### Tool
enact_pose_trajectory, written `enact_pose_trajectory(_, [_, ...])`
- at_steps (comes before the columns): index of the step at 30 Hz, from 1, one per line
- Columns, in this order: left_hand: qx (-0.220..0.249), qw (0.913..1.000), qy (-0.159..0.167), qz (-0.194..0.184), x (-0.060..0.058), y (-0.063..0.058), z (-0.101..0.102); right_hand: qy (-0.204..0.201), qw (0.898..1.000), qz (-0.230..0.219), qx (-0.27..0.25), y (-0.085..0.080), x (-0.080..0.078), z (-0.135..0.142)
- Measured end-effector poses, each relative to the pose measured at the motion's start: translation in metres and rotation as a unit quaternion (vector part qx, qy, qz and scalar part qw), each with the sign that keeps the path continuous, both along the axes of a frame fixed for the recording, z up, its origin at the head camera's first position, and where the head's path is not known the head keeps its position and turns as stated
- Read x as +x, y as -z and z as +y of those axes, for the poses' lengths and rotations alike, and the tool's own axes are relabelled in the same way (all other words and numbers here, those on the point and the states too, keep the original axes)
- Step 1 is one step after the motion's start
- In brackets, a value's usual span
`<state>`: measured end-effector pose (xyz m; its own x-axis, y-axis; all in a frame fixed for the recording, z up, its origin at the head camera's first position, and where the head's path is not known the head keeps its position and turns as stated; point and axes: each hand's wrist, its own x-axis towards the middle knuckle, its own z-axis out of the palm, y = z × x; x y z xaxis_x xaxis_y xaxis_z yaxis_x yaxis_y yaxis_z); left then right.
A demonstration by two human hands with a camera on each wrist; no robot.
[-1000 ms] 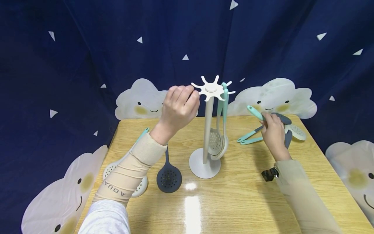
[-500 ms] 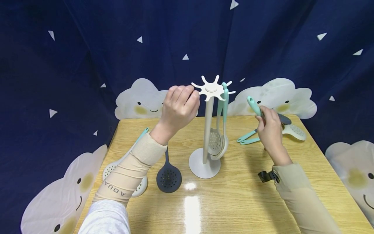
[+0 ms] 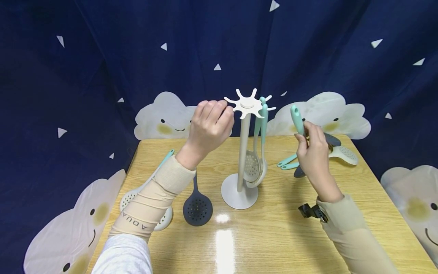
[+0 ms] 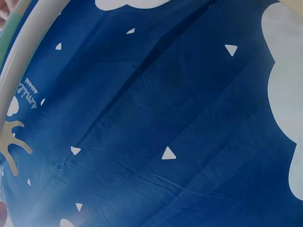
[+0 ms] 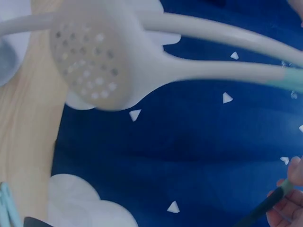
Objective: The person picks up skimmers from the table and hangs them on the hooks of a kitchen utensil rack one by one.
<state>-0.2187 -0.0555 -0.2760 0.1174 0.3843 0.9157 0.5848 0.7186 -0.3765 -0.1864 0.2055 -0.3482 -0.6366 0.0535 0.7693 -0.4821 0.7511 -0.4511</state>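
My right hand (image 3: 313, 152) pinches a dark grey cooking utensil with a mint handle (image 3: 297, 120). The handle points up; a rounded dark end shows below the fingers, the rest hidden by the hand. In the right wrist view, fingers hold it where mint meets dark. My left hand (image 3: 210, 123), fingers curled, grips the white utensil stand (image 3: 243, 152) at a left hook. A skimmer (image 3: 252, 166) and another pale utensil with mint handles hang from the stand's right hooks. The right wrist view shows the pale skimmer (image 5: 90, 56) close up.
A dark grey skimmer (image 3: 197, 208) lies left of the stand. Two pale utensils, one a perforated skimmer (image 3: 128, 198), lie partly under the left forearm. Behind the right hand is a pile with a pale slotted turner (image 3: 345, 155) and mint handles (image 3: 287, 160). A curtain (image 3: 205, 45) backs the table.
My right hand has lifted the dark utensil from the pile and brought it slightly left, turning its handle more upright. My left hand and the stand have stayed in place.
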Motion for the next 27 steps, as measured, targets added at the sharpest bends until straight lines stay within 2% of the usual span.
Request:
enact_pose_trajectory(17, [0.003,1.0000,0.002,-0.003,0.000,0.000,0.001,-0.052,0.997,0.054,0.005,-0.023,0.028,-0.030])
enact_pose_trajectory(27, [0.006,1.0000,0.004,-0.004,0.000,0.000,0.001,-0.093,0.994,0.058,0.010,-0.027,0.041,-0.047])
